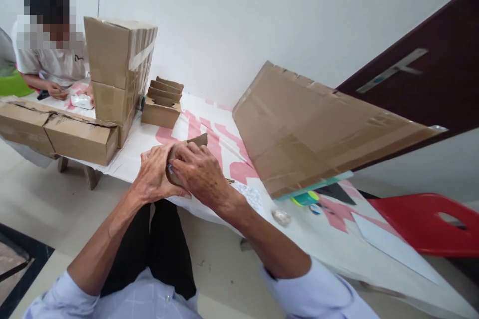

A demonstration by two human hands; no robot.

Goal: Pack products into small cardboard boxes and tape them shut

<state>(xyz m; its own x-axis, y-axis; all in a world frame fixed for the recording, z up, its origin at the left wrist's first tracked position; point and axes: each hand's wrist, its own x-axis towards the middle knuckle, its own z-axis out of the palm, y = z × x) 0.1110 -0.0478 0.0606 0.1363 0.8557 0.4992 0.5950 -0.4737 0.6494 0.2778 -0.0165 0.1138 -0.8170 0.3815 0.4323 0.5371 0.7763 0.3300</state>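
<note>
A small brown cardboard box (pixel 199 141) with a raised flap is held over the near edge of the table. My left hand (pixel 155 172) is wrapped round its left side, thumb underneath. The fingers of my right hand (pixel 198 169) are curled and closed at the box's open side. A small bluish-white bit (pixel 170 168) shows by the right fingertips; what they pinch is mostly hidden. Behind the hands stands an open cardboard box (pixel 160 113) with upright brown flaps or dividers. To the right of my right wrist lies a patterned white sheet (pixel 249 195).
Stacked cartons (pixel 108 60) and a low row of boxes (pixel 80 137) stand left, near a seated person (pixel 52 60). A large cardboard panel (pixel 318 129) leans at right. Nearby are a clear plastic lump (pixel 281 218), a green-yellow tape roll (pixel 306 198) and a red chair (pixel 430 219).
</note>
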